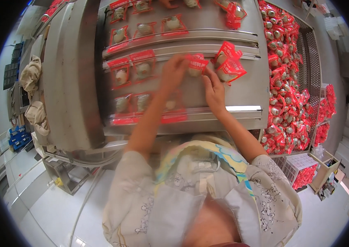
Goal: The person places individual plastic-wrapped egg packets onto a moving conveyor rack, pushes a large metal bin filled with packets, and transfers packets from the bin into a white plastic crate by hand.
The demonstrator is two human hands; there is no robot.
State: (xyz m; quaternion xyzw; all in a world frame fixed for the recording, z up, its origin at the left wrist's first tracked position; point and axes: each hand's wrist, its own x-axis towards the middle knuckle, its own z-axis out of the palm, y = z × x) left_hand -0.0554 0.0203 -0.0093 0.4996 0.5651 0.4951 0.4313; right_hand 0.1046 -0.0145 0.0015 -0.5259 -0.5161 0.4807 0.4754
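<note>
Over the steel bed of a sealing machine (242, 92), both my hands are on one red-and-clear plastic pouch with a pale egg inside (195, 65). My left hand (174, 72) grips the pouch's red edge from the left. My right hand (214, 88) touches its lower right side; whether its fingers close on the film cannot be told. Just right of this pouch lie more bagged eggs (230, 64) in a small heap. To the left, pouches (143, 69) lie in a row with their red ends on a metal sealing bar. Nearer me, several pouches (142, 103) lie with red ends on the front bar (244, 108).
A perforated bin (308, 55) full of bagged eggs stands along the right side. The machine's heavy steel cover (69, 77) rises at the left, with cloths (31, 74) beyond it. Another person's hand (168, 3) shows at the far edge, near more pouches.
</note>
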